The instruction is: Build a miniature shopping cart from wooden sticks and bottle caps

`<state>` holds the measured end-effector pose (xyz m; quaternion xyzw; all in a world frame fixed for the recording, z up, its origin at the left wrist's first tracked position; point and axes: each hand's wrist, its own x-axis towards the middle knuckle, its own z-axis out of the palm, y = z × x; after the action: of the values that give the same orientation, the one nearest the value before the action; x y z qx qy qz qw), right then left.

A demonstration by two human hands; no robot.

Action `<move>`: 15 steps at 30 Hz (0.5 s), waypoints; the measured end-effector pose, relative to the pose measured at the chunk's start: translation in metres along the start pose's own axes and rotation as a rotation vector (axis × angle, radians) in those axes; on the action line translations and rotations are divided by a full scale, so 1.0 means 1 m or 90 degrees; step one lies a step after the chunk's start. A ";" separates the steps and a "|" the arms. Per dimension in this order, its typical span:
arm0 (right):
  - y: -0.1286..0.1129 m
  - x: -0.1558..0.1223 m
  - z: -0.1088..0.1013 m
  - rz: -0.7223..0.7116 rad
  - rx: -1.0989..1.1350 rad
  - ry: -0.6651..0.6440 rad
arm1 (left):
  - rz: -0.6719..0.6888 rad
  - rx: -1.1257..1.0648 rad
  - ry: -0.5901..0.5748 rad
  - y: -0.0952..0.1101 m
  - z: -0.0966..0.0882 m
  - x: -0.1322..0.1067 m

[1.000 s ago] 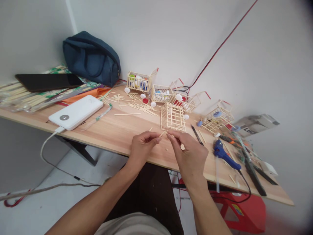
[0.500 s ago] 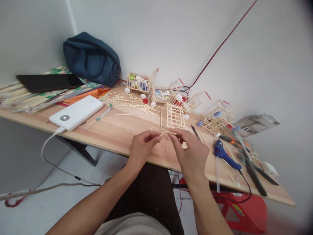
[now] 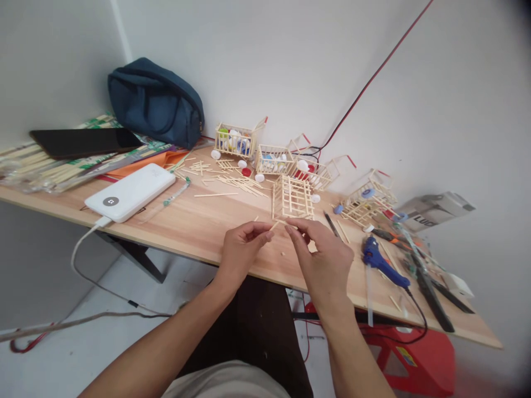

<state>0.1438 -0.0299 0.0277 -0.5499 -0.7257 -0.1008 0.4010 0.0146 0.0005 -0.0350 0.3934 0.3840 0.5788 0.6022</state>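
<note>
Pale walls (image 3: 265, 61) close in behind and to the left of a wood-grain worktop (image 3: 178, 226), whose front edge slants down toward the right. Over the middle of that edge come the person's two hands, held a little above the wood. On the left hand (image 3: 244, 240), thumb and forefinger are clamped on a short stick (image 3: 275, 225); on the right hand (image 3: 323, 251), the fingers pinch a second stick (image 3: 284, 222), mostly hidden by them. Both pieces come together between the hands, though I cannot tell whether they touch. Just beyond, toward the back edge, stands an open stick basket (image 3: 291, 199), with a black pen (image 3: 332, 224) lying to its right, near the right hand. Left of the hands, plain wood grain stretches from the front edge up to a pile of loose sticks (image 3: 243, 184), giving the left arm room to move. It is tighter on the right: a blue glue gun (image 3: 384, 262) lies close by, a translucent strip (image 3: 370, 309) reaches past the front edge, and dark tools (image 3: 431, 296) crowd the right end. Small stick carts (image 3: 274, 160) line the back edge. Near the front edge at the left sits a white power bank (image 3: 130, 193), its cable hanging off, and a blue bag (image 3: 155, 102) fills the back left corner.
</note>
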 end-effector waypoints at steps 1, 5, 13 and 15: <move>0.000 0.000 0.000 -0.001 -0.004 0.001 | 0.002 0.003 -0.001 0.000 0.000 0.000; 0.001 0.000 0.000 0.000 -0.016 -0.001 | 0.007 0.013 0.002 0.001 0.001 0.000; 0.003 0.002 0.000 -0.014 -0.018 -0.015 | 0.011 0.034 0.023 0.000 0.001 -0.002; 0.003 0.002 0.000 -0.020 -0.020 -0.014 | 0.016 0.036 0.022 0.000 0.001 -0.002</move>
<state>0.1461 -0.0277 0.0280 -0.5458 -0.7368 -0.1123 0.3829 0.0156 -0.0018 -0.0346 0.4051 0.4058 0.5817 0.5770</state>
